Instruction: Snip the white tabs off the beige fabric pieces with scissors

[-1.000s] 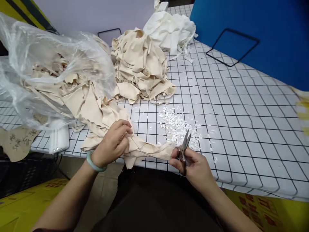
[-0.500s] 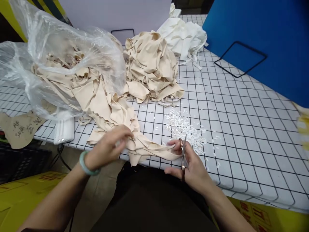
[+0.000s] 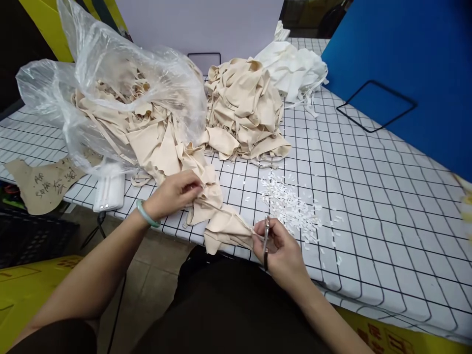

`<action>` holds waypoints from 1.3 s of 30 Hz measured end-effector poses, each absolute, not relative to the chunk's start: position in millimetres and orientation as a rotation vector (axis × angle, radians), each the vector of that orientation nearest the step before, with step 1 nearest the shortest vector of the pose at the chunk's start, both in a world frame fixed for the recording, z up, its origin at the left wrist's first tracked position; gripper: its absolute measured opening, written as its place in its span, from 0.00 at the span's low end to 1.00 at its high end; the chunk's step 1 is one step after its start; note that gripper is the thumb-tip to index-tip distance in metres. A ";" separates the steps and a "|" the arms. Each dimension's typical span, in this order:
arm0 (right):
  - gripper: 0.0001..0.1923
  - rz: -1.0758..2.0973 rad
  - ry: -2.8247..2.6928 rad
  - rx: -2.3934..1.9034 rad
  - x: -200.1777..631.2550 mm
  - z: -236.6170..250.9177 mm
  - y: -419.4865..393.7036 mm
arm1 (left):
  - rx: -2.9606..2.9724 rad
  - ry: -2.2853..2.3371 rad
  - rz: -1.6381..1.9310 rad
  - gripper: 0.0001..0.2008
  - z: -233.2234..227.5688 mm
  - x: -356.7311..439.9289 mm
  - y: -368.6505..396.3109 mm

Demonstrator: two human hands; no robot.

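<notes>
My left hand point(image 3: 179, 192), with a pale green bangle at the wrist, pinches a thin edge or strap of a beige fabric piece point(image 3: 226, 227) near the table's front edge. The far end of that piece is between the thumb and finger of my right hand point(image 3: 282, 250). Small scissors point(image 3: 266, 236) are held in the same right hand, their blades upward. The fabric stretches between both hands. Behind my left hand, more beige fabric point(image 3: 151, 142) spills from a clear plastic bag point(image 3: 106, 54). Small white bits point(image 3: 291, 204) lie scattered beyond my right hand.
On the gridded tablecloth point(image 3: 354, 187) stand a beige fabric pile point(image 3: 245, 103) and a white fabric pile point(image 3: 295, 71). A blue panel point(image 3: 416, 64) rises at the right. At the left are a white device point(image 3: 109, 189) with a cable and a marked brown pattern piece point(image 3: 46, 187).
My right hand has moved left and closed its thumb and finger on the fabric end, scissors still in it. My left hand has risen slightly, pinching the fabric. The view has shifted a little.
</notes>
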State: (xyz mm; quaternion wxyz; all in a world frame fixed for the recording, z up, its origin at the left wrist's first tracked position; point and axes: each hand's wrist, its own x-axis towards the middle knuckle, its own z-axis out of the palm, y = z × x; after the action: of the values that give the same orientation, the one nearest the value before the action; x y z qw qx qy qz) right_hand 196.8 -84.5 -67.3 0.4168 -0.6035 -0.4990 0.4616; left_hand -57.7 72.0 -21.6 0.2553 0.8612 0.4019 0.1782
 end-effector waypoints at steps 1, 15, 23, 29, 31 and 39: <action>0.08 1.154 -1.234 -1.499 198.6 -68.0 -88.5 | 2.363 1.244 0.575 0.04 -21.4 -59.5 73.8; 0.09 1.036 -1.139 -1.374 198.8 -57.5 -85.3 | 2.499 0.732 0.337 0.11 -8.7 1.4 40.3; 0.15 0.960 -1.130 -1.348 182.3 -49.8 -80.9 | 1.647 0.900 0.405 0.06 22.4 9.3 21.8; 0.10 1.409 -1.060 -1.264 179.2 -36.1 -56.1 | 1.475 0.828 0.268 0.02 33.9 -8.7 33.2; 0.12 1.495 -1.019 -1.148 188.5 -31.4 -47.4 | 1.552 0.815 0.122 0.07 37.1 -18.7 37.0; 0.14 1.649 -0.982 -1.095 194.8 -35.8 -23.6 | 1.663 0.648 0.167 0.14 39.7 -11.0 21.0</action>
State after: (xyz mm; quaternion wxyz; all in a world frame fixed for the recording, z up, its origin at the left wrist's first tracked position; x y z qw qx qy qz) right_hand 194.8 -23.6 -35.8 0.4493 -0.4428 -0.3970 0.6666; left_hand -11.0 21.0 39.7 0.6245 0.7245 0.2825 0.0726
